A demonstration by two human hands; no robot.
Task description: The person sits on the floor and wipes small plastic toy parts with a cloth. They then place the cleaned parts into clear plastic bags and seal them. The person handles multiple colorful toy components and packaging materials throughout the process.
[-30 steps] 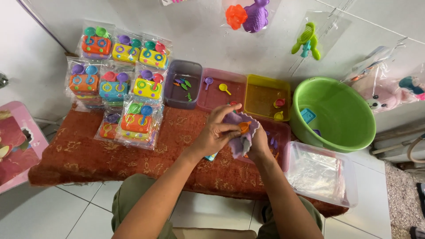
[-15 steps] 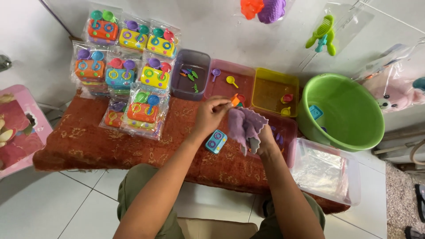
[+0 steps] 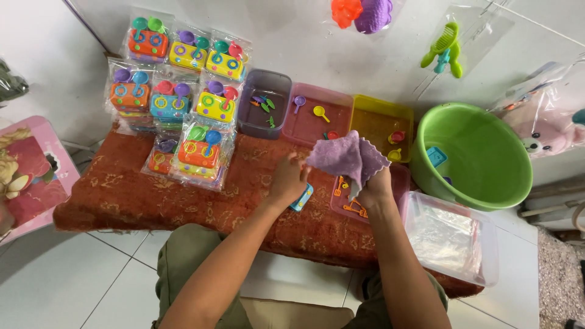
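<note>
Right hand (image 3: 373, 186) now lifts purple cloth (image 3: 348, 157), pinched | left hand (image 3: 286, 181) closed, down by blue toy (image 3: 301, 197) | wiping paused

On the cloth-covered table (image 3: 122, 195), bagged toy sets (image 3: 177, 97) lie at the left rear, with 3 shallow trays (image 3: 323, 109) in a row to their right and a basin (image 3: 475, 152) right of the trays. A clear lidded box (image 3: 451, 237) sits in front of the basin at the table's right end. Between the left hand (image 3: 286, 180) and the right hand (image 3: 375, 189), a small toy piece (image 3: 301, 198) lies on the table; the right hand holds a cloth (image 3: 347, 158) over a 4th tray (image 3: 399, 183).
</note>
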